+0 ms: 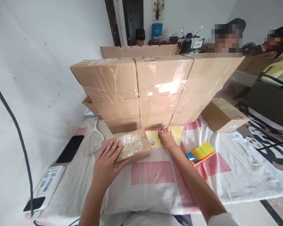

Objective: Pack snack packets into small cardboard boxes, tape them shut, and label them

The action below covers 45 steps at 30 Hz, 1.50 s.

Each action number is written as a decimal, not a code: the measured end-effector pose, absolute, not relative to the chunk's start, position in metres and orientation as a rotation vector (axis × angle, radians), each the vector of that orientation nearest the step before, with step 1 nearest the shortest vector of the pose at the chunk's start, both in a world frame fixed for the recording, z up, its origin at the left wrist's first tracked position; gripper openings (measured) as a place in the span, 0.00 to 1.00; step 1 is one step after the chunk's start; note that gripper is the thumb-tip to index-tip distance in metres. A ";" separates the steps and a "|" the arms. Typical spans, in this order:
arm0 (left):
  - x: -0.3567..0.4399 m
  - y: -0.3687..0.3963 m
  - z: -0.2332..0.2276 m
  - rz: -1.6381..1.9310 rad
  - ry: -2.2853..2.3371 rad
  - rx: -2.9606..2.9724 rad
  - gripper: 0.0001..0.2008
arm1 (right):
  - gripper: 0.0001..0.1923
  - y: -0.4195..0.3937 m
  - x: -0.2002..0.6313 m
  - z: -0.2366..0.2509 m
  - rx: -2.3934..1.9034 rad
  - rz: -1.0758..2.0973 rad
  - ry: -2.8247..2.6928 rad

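My left hand (108, 158) lies on a small taped cardboard box (134, 144), its fingers stretched apart over the top and its thumb along the near side. Just right of that box, my right hand (166, 138) is closed, fingers curled down onto a yellow patterned sheet (153, 138). Its fingertips are hidden, so I cannot tell what, if anything, is pinched there. The sheet lies on the cloth in front of stacked cardboard boxes (159, 77). Right of my right forearm is a yellow, blue and orange packet (201, 153).
A white slotted skimmer (93, 141), a black phone (70, 149) and a white power strip (48, 183) lie at left. Another cardboard box (225, 114) stands at right on the pink-and-white cloth (153, 172). The box stack blocks the far side; other people are beyond it.
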State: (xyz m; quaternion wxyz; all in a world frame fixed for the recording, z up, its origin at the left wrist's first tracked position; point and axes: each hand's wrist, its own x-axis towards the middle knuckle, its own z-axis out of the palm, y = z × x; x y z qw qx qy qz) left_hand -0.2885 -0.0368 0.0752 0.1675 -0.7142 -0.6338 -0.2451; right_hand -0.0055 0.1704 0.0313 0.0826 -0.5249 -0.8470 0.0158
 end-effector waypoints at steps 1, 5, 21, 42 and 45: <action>-0.288 -0.037 0.075 -0.688 -1.805 -2.033 0.29 | 0.14 0.170 -0.004 0.031 -1.553 0.047 -2.517; -0.289 -0.037 0.077 -0.654 -1.803 -2.043 0.29 | 0.15 0.173 0.003 0.029 -1.513 0.102 -2.449; -0.301 -0.038 0.081 -0.580 -1.765 -2.099 0.31 | 0.16 0.164 0.003 0.020 -1.081 0.702 -1.986; -0.123 -0.036 0.071 -1.040 -1.773 -2.582 0.14 | 0.32 0.153 0.005 0.013 -1.273 0.828 -1.998; -0.099 -0.018 0.032 -0.989 -2.190 -2.453 0.16 | 0.36 0.154 0.006 0.011 -1.391 0.788 -2.041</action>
